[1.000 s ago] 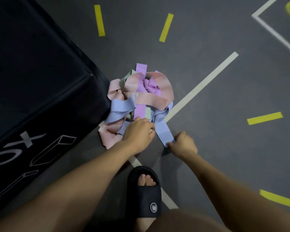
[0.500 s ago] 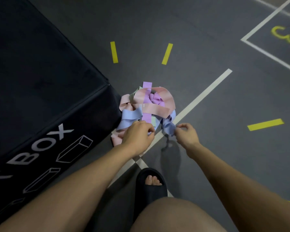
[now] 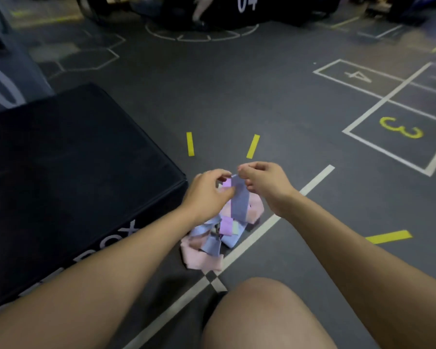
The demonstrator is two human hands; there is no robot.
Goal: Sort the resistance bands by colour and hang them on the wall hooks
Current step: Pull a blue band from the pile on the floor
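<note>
Blue band [image 3: 240, 200] hangs between both hands, top end pinched at the fingertips, rest dropping straight down over the pile of bands [image 3: 213, 238] on the floor. Right hand [image 3: 264, 183]: thumb + forefinger curled onto the band's upper edge, other fingers tucked under. Left hand [image 3: 208, 193]: fingers bent w/ tips meeting the same top edge from the left, thumb against the band's side lower down; exact grip partly blurred, but it reads as a pinch. Band sits in front of the left palm, just left of the right knuckles. Pile is pink, lilac, blue + a bit of pale green, tangled, touching the corner of the black box [image 3: 73, 172] and lying beside the white floor line [image 3: 257, 234]. Bare knee [image 3: 259, 313] below. Yellow tape marks [image 3: 252, 146] just past the hands.
</note>
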